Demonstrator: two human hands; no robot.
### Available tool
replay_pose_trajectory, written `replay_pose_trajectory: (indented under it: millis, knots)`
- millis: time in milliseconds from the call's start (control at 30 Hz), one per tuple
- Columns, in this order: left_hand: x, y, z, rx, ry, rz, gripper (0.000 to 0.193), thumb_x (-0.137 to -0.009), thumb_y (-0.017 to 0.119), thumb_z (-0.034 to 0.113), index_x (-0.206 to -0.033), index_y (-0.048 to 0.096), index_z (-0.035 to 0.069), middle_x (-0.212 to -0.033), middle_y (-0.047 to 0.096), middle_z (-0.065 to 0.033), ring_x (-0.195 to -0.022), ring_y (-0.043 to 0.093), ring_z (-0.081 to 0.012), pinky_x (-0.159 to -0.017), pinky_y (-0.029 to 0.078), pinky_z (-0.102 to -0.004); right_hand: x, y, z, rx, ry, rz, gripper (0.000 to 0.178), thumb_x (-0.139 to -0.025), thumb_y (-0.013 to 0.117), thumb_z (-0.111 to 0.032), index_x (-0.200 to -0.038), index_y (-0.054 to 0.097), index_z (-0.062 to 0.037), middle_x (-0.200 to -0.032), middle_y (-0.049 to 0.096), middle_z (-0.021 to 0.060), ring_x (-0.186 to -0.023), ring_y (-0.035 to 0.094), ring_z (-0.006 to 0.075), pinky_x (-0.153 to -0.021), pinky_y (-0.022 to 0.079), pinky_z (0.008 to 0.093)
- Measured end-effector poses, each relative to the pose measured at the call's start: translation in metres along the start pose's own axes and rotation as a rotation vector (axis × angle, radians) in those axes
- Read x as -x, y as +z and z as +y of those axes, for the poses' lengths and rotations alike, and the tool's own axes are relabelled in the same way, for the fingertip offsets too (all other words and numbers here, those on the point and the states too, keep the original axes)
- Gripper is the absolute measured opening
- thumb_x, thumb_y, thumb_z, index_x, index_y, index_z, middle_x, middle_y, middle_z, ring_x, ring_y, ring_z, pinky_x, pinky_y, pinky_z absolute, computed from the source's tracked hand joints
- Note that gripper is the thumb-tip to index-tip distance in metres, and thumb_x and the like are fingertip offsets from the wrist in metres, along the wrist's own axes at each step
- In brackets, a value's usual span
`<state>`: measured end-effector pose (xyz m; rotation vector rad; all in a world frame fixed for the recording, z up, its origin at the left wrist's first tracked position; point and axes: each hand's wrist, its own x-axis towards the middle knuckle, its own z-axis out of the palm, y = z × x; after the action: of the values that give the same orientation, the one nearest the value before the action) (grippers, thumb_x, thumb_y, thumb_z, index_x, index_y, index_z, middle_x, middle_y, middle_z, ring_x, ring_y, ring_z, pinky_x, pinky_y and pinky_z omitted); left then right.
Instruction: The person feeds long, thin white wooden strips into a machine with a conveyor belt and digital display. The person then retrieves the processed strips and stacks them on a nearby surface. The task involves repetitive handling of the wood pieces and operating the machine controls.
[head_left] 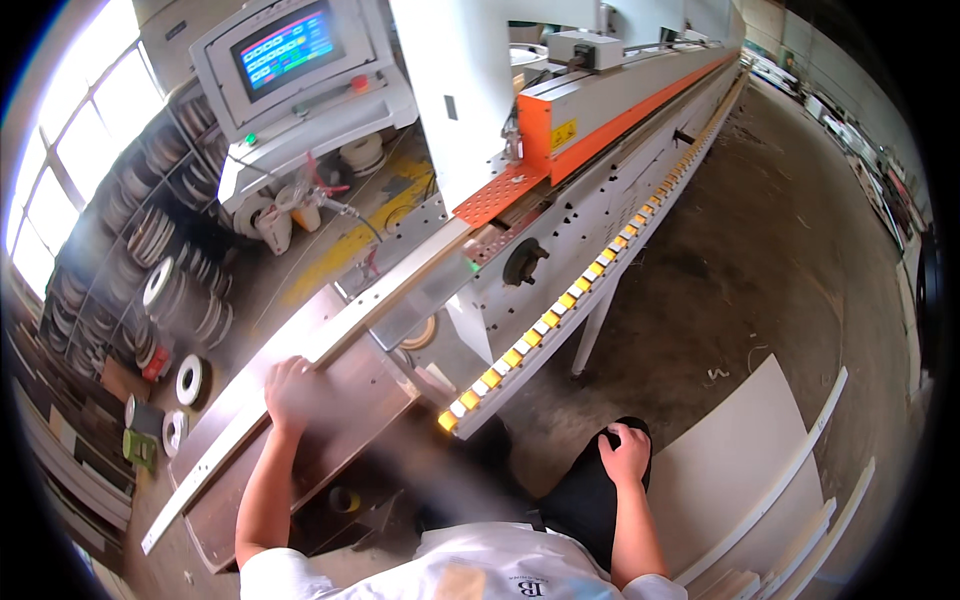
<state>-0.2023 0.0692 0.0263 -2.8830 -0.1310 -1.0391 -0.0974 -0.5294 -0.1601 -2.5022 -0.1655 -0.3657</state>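
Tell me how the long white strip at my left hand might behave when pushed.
The strip is probably fairly stiff: its end juts past the brown table without obvious sag. Being long and narrow, it may swivel easily if pushed off-centre.

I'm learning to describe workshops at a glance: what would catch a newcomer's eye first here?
First, the bright orange metal end panel at upper centre, above a diagonal row of yellow and white blocks. Next, the lit, mostly blue rectangular screen on the pale grey control console at upper left. Nearer, left of centre, the person's left grip lies over a long, narrow white strip.
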Motion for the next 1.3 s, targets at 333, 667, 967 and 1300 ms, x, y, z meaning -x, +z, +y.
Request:
replay_pose_trajectory:
  millis: [333,667,967,1300]
  knots:
    - [-0.032,0.05,0.007,-0.077,0.002,0.016,0.007,-0.088,0.072,0.012,-0.095,0.075,0.014,-0.101,0.072,0.0006,-0.093,0.068,-0.0251,-0.08,0.057,-0.0383,0.006,0.004,0.011,0.013,0.029,-0.09,0.021,-0.085,0.082,-0.026,-0.101,0.077,-0.0135,-0.102,0.079,0.003,-0.107,0.068,0.0297,-0.103,0.049,0.045]
    - [-0.086,0.11,0.044,-0.022,-0.018,0.036,0.005,-0.087,0.074,0.019,-0.092,0.077,0.018,-0.1,0.072,0.0041,-0.094,0.069,-0.0219,-0.076,0.058,-0.0366,0.005,0.006,0.009,0.024,0.026,-0.083,0.02,-0.084,0.082,-0.027,-0.099,0.078,-0.0138,-0.1,0.079,0.0029,-0.104,0.069,0.0296,-0.1,0.05,0.0446]
    - [-0.135,0.153,0.094,0.018,-0.01,0.014,0.016,-0.086,0.072,0.019,-0.1,0.075,0.013,-0.108,0.07,-0.0003,-0.103,0.066,-0.0262,-0.085,0.056,-0.0395,0.007,0.006,0.013,0.008,0.035,-0.059,0.019,-0.084,0.082,-0.027,-0.096,0.076,-0.0145,-0.097,0.079,0.0023,-0.101,0.07,0.03,-0.096,0.051,0.045]
    - [-0.099,0.121,0.055,0.076,0.139,0.005,0.031,-0.088,0.073,0.019,-0.119,0.073,0.012,-0.13,0.067,-0.0027,-0.121,0.062,-0.028,-0.1,0.051,-0.0439,0.012,0.002,0.024,-0.071,0.095,-0.014,0.018,-0.085,0.082,-0.025,-0.096,0.076,-0.0126,-0.097,0.08,0.0039,-0.098,0.071,0.0297,-0.094,0.053,0.0443]
